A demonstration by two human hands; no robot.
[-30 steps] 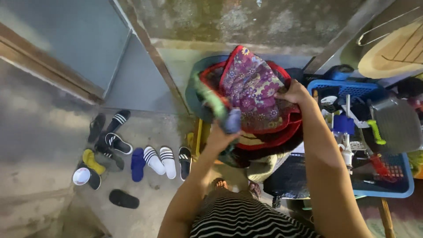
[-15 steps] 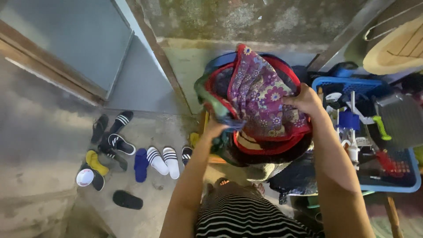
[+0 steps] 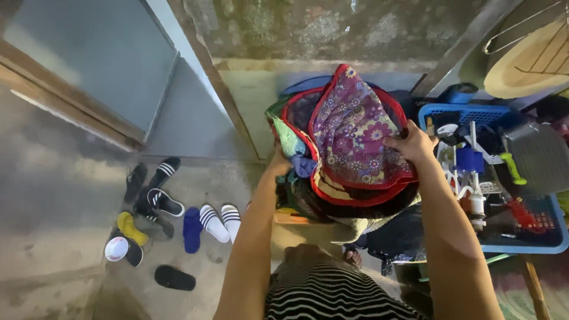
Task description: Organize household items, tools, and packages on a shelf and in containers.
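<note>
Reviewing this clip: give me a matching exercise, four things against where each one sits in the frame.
Things:
1. floral cloth
2. blue basket
3. sandals
4. right hand

Places:
A. on the floor, lower left
B. at the cloth's right edge
C. far right, full of utensils
D. centre, on top of the pile

Pairs: 1-D, 2-C, 3-A, 4-B
</note>
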